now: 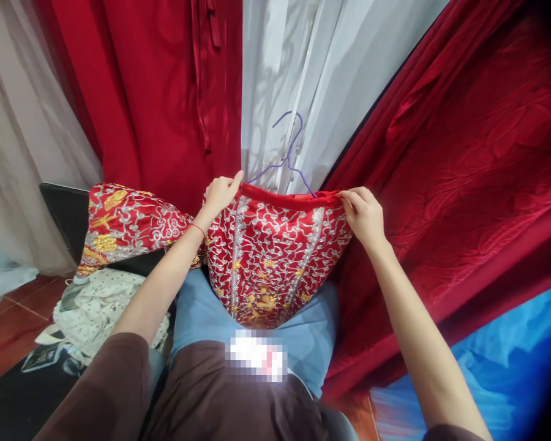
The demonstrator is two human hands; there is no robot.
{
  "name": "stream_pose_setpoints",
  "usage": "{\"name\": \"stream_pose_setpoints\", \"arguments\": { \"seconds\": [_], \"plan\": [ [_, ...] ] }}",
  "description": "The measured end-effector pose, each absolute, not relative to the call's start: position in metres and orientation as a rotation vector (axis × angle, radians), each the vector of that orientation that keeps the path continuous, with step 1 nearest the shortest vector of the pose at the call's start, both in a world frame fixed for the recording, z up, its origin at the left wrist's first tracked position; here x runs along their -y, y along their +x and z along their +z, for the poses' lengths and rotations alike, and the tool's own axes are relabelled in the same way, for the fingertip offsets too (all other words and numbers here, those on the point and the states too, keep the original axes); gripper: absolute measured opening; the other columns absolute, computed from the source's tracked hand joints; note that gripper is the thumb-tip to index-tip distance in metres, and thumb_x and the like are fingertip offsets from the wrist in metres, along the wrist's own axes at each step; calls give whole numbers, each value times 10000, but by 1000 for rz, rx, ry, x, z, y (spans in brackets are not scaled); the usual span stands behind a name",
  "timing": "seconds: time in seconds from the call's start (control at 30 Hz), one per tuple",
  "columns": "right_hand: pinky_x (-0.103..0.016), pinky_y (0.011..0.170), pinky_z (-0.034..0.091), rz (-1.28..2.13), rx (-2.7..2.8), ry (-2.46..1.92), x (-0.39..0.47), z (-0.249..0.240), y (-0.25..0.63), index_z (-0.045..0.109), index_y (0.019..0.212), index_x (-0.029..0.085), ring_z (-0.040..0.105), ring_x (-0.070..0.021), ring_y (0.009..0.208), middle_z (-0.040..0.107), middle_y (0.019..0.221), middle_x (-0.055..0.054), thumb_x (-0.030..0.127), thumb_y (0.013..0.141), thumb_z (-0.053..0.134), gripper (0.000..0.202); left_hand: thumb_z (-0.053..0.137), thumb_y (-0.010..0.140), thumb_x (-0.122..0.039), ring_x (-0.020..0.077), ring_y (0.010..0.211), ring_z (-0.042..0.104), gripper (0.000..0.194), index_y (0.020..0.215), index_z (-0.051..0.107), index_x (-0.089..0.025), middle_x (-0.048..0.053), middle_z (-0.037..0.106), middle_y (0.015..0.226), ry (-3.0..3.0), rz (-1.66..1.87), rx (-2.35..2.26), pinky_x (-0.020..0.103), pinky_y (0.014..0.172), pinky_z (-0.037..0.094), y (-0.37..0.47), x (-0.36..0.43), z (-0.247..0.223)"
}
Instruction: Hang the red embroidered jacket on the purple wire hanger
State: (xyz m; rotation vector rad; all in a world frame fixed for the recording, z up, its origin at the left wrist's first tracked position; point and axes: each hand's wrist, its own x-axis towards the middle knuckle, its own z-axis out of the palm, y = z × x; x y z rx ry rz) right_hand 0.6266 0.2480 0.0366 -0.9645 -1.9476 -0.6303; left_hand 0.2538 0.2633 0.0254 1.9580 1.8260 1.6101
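Observation:
A red garment [275,245] with silver and gold embroidery hangs in front of me, its lower part resting over my lap. My left hand [223,195] is closed on the left end of its plain red top edge. At the right end of that edge, my right hand [363,214] pinches the cloth. The edge is spread between both hands and sags slightly in the middle. A purple wire hanger [288,160] rises from behind the top edge, hook upward; its lower part is hidden by the cloth. An embroidered red sleeve-like piece [133,226] stretches out left of my left wrist.
Red drapes [165,92] hang behind on the left, and a patterned dark red cloth [463,171] on the right. White fabric [275,55] hangs between them. Blue tulle [496,361] spreads at lower right. A dotted white cloth [105,312] lies at left beside a black chair [59,211].

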Motion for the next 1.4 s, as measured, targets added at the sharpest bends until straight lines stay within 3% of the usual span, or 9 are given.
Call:
{"name": "stream_pose_setpoints", "arguments": {
  "seconds": [0.1, 0.23, 0.4, 0.57, 0.73, 0.83, 1.17, 1.33, 1.4],
  "plan": [
    [-385, 801, 489, -704, 1996, -1042, -249, 35, 621, 666, 1039, 207, 592, -255, 918, 635, 983, -123, 235, 941, 414, 272, 698, 764, -569, 218, 696, 604, 479, 488, 580, -195, 20, 516, 471, 1916, 1475, -1767, 309, 731, 395, 257, -265, 36],
    [-430, 807, 470, -698, 1985, -1164, -251, 32, 613, 641, 1049, 190, 564, -285, 923, 613, 1002, -144, 197, 887, 438, 260, 771, 707, -406, 204, 825, 658, 258, 789, 761, -161, 41, 734, 767, 1982, 1566, -1365, 295, 782, 460, 256, -265, 39],
    [-475, 800, 476, -603, 1767, -1198, -241, 22, 594, 611, 989, 191, 560, -316, 962, 605, 1041, -163, 252, 875, 476, 187, 733, 762, -399, 203, 927, 691, 303, 915, 762, -139, 73, 764, 949, 1763, 1968, -1118, 324, 900, 507, 260, -231, 12],
    [-399, 802, 501, -189, 1387, -1033, -189, -18, 558, 584, 915, 219, 607, -248, 895, 628, 939, -100, 350, 914, 470, 174, 699, 814, -393, 201, 1060, 686, 297, 1003, 713, -164, 78, 746, 1063, 1219, 2258, -1003, 348, 1004, 497, 287, -172, -62],
    [-327, 722, 502, 691, 1421, -929, -147, -81, 508, 604, 827, 236, 604, -198, 752, 653, 799, -34, 432, 863, 575, 201, 702, 795, -414, 209, 1016, 713, 298, 951, 643, -167, 66, 736, 974, 697, 2085, -873, 381, 1016, 502, 320, -150, -125],
    [-324, 752, 510, 988, 1395, -867, -150, -104, 476, 620, 837, 238, 623, -197, 773, 680, 832, -34, 415, 841, 599, 178, 681, 794, -389, 183, 979, 715, 263, 926, 620, -170, 64, 721, 957, 605, 1943, -872, 361, 992, 517, 332, -149, -140],
    [-282, 785, 491, 1090, 1414, -683, -155, -130, 418, 655, 950, 229, 612, -173, 816, 665, 881, -16, 414, 890, 589, 205, 730, 718, -312, 214, 1002, 692, 242, 885, 632, -168, 83, 733, 951, 616, 1641, -732, 360, 945, 522, 340, -141, -154],
    [-289, 847, 486, 1091, 1289, -626, -153, -124, 419, 648, 900, 212, 615, -152, 808, 671, 848, -12, 412, 881, 624, 203, 711, 761, -372, 162, 760, 667, 298, 945, 644, -148, 69, 696, 842, 502, 1607, -843, 366, 868, 519, 315, -148, -158],
    [-263, 762, 484, 1081, 1264, -627, -152, -122, 422, 626, 907, 216, 578, -128, 704, 625, 724, 19, 417, 896, 606, 203, 723, 755, -376, 125, 701, 639, 299, 949, 633, -167, 43, 681, 847, 408, 1699, -930, 331, 840, 513, 306, -151, -161]
  ]
}}
